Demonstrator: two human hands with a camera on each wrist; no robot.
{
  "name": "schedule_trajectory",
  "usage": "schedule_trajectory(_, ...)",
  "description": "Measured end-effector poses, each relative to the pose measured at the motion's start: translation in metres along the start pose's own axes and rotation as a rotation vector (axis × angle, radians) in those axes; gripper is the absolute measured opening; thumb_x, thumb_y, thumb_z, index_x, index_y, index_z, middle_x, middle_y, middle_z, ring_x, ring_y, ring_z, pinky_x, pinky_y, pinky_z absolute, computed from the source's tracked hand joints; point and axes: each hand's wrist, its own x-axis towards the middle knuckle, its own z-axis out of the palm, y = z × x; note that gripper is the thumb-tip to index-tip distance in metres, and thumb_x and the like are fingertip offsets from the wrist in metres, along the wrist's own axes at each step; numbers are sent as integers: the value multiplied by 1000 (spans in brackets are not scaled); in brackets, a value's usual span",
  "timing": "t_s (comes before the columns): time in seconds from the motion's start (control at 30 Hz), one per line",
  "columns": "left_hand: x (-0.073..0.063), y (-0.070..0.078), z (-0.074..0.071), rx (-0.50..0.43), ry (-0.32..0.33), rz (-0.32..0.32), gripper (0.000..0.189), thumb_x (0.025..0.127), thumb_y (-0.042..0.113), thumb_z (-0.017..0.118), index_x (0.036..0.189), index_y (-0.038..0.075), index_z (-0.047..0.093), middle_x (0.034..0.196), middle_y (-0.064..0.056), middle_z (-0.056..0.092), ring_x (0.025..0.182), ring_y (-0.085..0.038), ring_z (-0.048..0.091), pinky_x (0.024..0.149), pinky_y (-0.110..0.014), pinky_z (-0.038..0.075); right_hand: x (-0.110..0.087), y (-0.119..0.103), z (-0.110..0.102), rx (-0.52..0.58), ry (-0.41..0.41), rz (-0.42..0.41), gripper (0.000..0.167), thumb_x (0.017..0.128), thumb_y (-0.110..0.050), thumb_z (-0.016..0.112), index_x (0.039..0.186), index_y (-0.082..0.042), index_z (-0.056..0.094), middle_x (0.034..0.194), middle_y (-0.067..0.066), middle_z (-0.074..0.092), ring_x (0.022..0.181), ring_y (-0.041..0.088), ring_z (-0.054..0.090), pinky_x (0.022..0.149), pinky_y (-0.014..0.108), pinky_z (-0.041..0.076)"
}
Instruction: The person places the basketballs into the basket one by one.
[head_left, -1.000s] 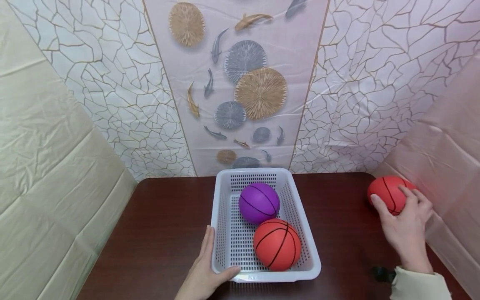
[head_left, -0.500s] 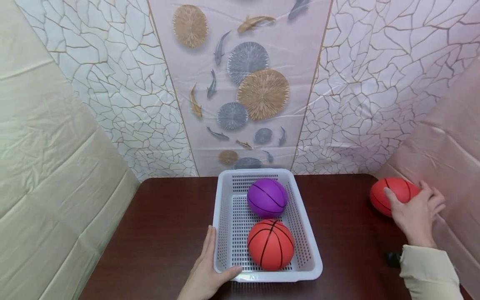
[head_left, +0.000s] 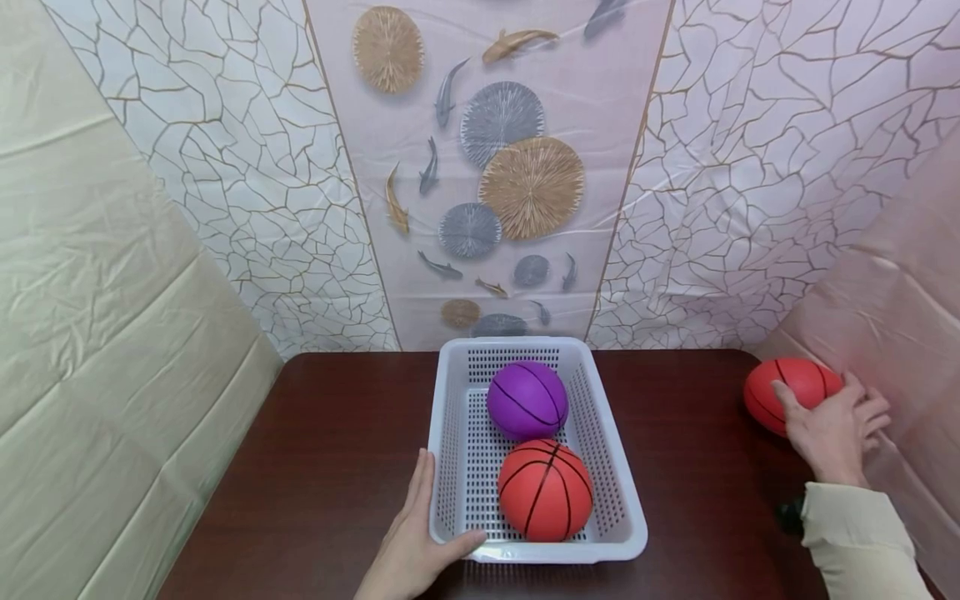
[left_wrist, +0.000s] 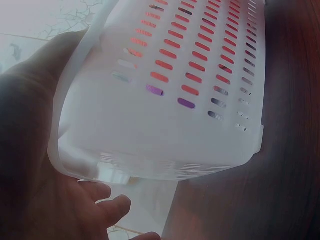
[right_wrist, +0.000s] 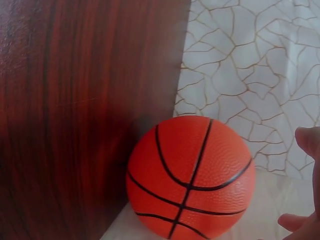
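Basket (head_left: 566, 553) long axis runs front-to-back, toward wall (head_left: 390, 308). Left hand (head_left: 409, 543): straight fingers against near-left corner. Right hand (head_left: 832, 433): fingers loose, spread by red ball (head_left: 768, 393) on table (head_left: 330, 467).

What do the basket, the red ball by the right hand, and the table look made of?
Basket: probably plastic, smooth, with moulded-looking slots. Red ball: perhaps rubber or vinyl, mostly matte, finely pebbled. Table: wood or wood-look laminate, slightly glossy, with streaky grain.

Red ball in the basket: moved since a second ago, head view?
Yes: the red ball has shifted left, away from the right wall of the basket.
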Motion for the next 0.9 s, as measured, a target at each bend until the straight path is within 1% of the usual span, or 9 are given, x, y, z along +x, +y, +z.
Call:
schedule_trajectory(0.23, 1, 0, 0, -15, 8, 3, 117, 74, 59, 76, 158, 22, 2, 163, 1, 1, 139, -38, 28, 101, -61, 35, 6, 3, 4, -33, -14, 18, 100, 91, -53, 57, 149, 9, 3, 143, 38, -2, 133, 58, -6, 97, 78, 8)
schedule_trajectory(0.33, 1, 0, 0, -16, 7, -1, 118, 74, 61, 75, 158, 23, 2, 163, 2, 1, 139, -37, 28, 101, -61, 36, 10, 4, 5, -34, -13, 11, 102, 90, -55, 57, 148, 9, 3, 142, 39, -3, 132, 58, -6, 97, 77, 8)
schedule_trajectory(0.47, 1, 0, 0, -16, 3, -6, 118, 73, 64, 74, 158, 23, 2, 163, 3, 1, 139, -37, 28, 101, -61, 35, 19, 9, 8, -36, 3, -4, 103, 88, -56, 59, 146, 11, 6, 141, 39, 0, 132, 56, -2, 98, 74, 10)
schedule_trajectory(0.57, 1, -1, 0, -20, 1, -8, 118, 74, 62, 75, 158, 24, 1, 163, 4, 1, 140, -37, 27, 102, -61, 35, 26, 11, 10, -52, 8, -5, 105, 87, -57, 60, 145, 12, 8, 141, 39, 1, 132, 55, 1, 98, 73, 11)
schedule_trajectory(0.73, 1, -1, -1, -22, 2, -10, 118, 74, 61, 75, 158, 25, 1, 163, 5, 0, 140, -37, 27, 101, -61, 35, 34, 11, 10, -86, -2, 15, 107, 85, -59, 60, 146, 11, 6, 142, 40, 0, 131, 56, 1, 97, 74, 13)
schedule_trajectory(0.9, 1, -1, -1, -27, 2, -4, 117, 75, 59, 76, 158, 24, 2, 163, 6, 1, 140, -36, 28, 101, -60, 36, 37, 13, 10, -117, -16, 38, 108, 86, -61, 58, 145, 13, 5, 142, 41, -1, 131, 58, 1, 98, 73, 15)
